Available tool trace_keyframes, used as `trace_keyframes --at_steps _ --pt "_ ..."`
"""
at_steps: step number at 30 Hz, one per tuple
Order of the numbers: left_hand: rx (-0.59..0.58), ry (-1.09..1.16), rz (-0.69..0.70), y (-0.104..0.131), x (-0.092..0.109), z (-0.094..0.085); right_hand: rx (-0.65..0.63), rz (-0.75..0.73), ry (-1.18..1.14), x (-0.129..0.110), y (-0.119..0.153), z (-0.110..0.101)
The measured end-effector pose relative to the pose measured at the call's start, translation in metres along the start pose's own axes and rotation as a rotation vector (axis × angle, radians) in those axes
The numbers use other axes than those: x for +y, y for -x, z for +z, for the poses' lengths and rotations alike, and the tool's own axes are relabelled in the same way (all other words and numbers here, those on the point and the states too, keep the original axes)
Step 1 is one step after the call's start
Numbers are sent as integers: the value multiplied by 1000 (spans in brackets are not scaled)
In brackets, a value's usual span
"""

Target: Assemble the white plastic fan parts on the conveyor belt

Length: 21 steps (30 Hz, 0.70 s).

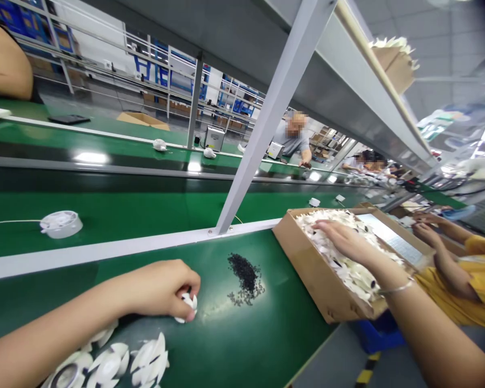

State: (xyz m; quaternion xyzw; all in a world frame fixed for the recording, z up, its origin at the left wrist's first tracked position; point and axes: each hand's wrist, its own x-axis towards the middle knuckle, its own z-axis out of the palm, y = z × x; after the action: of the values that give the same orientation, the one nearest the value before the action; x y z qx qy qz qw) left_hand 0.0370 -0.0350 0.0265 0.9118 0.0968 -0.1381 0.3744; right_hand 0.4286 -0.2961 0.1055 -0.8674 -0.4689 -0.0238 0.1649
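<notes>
My left hand [165,291] is closed round a small white fan wheel [189,306], pinched by thumb and fingers just above the green bench top. Several loose white fan wheels [109,364] lie below my left forearm. A heap of tiny black parts [244,275], with greyer ones at its near edge, lies to the right of that hand. My right hand [343,240] reaches over a cardboard box [307,269] filled with white fan wheels. Its fingers are stretched out on or just above the pile, and nothing shows in its grasp.
A slanted metal post [267,118] rises between bench and conveyor belt [145,210]. A round white housing [61,223] with a cable sits on the belt. Overhead runs a grey shelf [226,37]. To the right works a person in a yellow shirt [448,291]; others stand across the line.
</notes>
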Motion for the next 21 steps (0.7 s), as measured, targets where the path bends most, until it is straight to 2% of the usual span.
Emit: trace_keyframes --at_steps 3,5,6,8,11,12,15,18,21 --pt "45 11 -3 -3 -12 -11 331 101 11 -10 33 -25" --pt "72 15 -11 -6 -19 -16 534 181 -40 -29 61 -27" --pt "83 18 -8 -7 -22 -17 580 186 -69 -43 76 -22" --pt "83 16 30 -9 -26 -19 459 126 -189 -72 102 4" --pt "63 -6 112 -10 -29 -19 126 -180 -254 -113 127 62" --pt "61 -15 122 -10 -31 -18 55 -255 -265 -123 131 82" --pt "68 -35 124 -12 -35 -17 2 -359 -255 -143 129 129" --pt "80 -46 142 -13 -37 -15 -6 -395 -209 -150 116 147" --pt "93 -55 171 -14 -38 -14 -83 -459 -170 -153 106 149"
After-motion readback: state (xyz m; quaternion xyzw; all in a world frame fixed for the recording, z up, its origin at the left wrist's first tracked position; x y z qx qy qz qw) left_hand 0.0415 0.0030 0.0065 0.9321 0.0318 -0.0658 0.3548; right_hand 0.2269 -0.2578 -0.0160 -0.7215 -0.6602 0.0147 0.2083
